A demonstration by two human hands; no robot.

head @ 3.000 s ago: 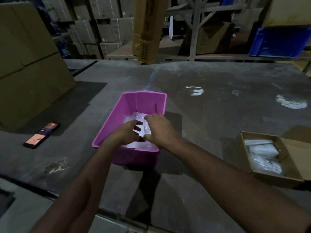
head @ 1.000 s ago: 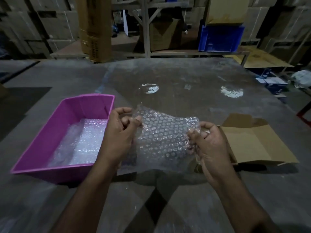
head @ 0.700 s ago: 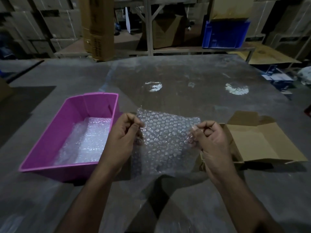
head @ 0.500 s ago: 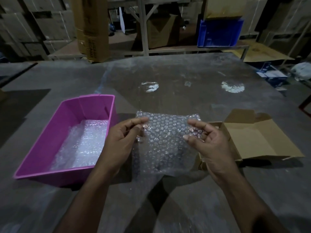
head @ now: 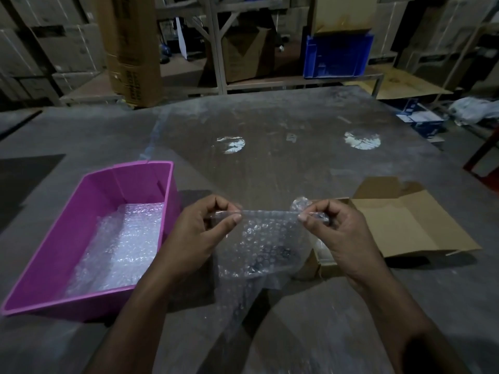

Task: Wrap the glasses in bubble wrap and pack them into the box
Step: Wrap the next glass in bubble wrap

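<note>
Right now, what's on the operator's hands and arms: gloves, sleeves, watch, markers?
Nothing visible. The left hand and right hand are bare, with no gloves, rings or markers. Both forearms are uncovered to the frame edge: no sleeves, watch or wristband in view. The lighting is dim, so fine detail could be missed.

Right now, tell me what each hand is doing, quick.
Left hand: pinching the top left edge of the bubble wrap.
Right hand: pinching the top right edge of the same sheet.

Pink bin walls the left; cardboard box the right; table beyond lies open
</note>
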